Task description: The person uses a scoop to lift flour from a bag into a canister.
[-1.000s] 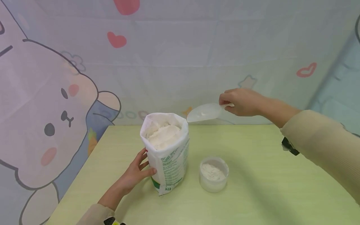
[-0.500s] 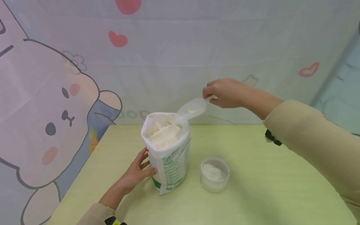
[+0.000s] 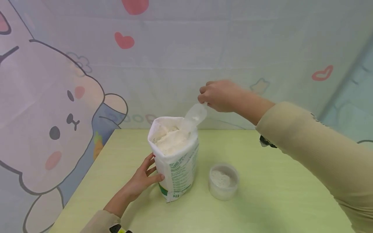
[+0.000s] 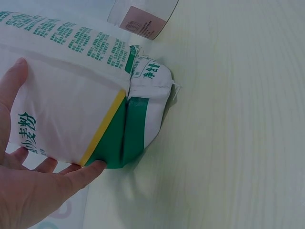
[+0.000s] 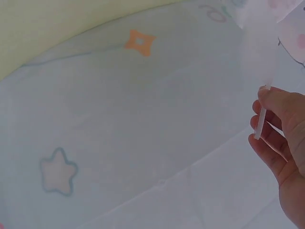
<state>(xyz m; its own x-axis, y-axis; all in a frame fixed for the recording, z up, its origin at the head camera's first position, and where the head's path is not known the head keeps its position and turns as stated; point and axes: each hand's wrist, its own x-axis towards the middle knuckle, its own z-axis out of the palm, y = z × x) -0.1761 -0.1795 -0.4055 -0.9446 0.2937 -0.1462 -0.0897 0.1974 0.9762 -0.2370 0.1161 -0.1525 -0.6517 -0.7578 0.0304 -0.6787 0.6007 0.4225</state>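
A white paper flour bag (image 3: 182, 171) with green print stands open-topped on the table, filled near its rim with white flour (image 3: 172, 140). My left hand (image 3: 138, 183) holds its left side, thumb on one face and fingers spread along another, as the left wrist view of the bag (image 4: 71, 105) shows. With thumb and fingers, my right hand (image 3: 220, 95) pinches the handle of a translucent plastic scoop (image 3: 197, 113). The scoop tilts down over the bag's right rim, its tip inside the mouth. In the right wrist view its handle (image 5: 261, 119) lies between thumb and fingers.
Right of the bag, a clear round tub (image 3: 223, 191) partly filled with flour stands on the pale green table (image 3: 271, 155). A pinkish label (image 4: 143, 22) shows on it in the left wrist view. Behind the table's back edge hangs a printed cloth (image 3: 180, 58).
My right hand has moved left with the scoop, tipping it steeper until its tip went from beside the bag's rim into the mouth. The left hand keeps its hold on the bag.
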